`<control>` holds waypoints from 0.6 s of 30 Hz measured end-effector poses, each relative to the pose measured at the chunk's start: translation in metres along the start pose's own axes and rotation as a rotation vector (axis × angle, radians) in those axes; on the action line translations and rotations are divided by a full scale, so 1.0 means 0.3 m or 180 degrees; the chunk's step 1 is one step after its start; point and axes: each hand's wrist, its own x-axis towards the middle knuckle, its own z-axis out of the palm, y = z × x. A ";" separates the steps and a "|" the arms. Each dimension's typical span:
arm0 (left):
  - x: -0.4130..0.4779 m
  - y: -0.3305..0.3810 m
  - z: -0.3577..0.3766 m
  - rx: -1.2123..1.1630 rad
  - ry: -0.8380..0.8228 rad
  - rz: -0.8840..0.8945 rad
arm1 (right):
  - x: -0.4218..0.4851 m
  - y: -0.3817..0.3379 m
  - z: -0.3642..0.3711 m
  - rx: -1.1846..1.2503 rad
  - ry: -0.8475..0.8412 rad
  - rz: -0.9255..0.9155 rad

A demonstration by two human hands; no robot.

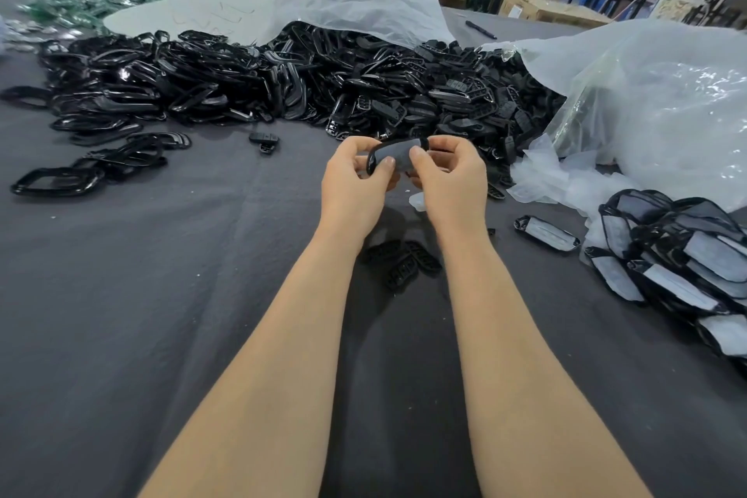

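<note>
Left hand [351,184]: thumb and curled fingers pinch the left end of the black frame [372,163], held over the table [161,295] centre, near the far-edge parts pile [283,85]. Right hand [450,178] pinches the right end. Judgement: press both thumbs evenly so the grey insert [396,156] seats flush.

Bright, even overhead light, just a soft shadow on the grey cloth [161,315] under the left hand [351,184] and right hand [454,182]. Clear plastic bag [667,101] glares (glossy black parts [226,81] too). Edges bend fisheye-style, background maybe slightly soft.
</note>
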 end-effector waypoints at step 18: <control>-0.004 0.008 0.006 0.0076 0.0226 0.0179 | -0.039 -0.019 0.041 -0.0533 0.0427 -0.0740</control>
